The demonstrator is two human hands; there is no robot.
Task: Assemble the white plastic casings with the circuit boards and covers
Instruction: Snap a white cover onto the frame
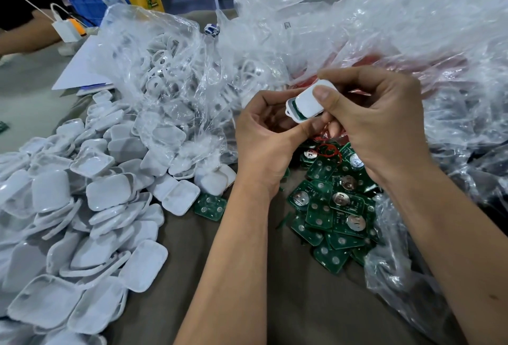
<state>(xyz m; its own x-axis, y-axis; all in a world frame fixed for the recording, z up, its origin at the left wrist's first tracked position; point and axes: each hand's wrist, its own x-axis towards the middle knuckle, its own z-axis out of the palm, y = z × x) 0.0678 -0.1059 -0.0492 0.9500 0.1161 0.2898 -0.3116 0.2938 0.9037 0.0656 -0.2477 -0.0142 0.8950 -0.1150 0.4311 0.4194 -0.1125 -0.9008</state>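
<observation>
While both hands point(316, 127) pinch it | casing point(308, 104) long axis slants lower-left to upper-right

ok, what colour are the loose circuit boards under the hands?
Green, with round silver metal contacts. The circuit boards show best in the head view, the only one.

Overhead light is falling bright and even. Glare is showing in white streaks on the clear plastic bags point(357, 28). Forearms are casting soft shadows on the worktop point(288, 303). Wide-angle distortion is bending the edges; background is lying dim and slightly blurred.
</observation>
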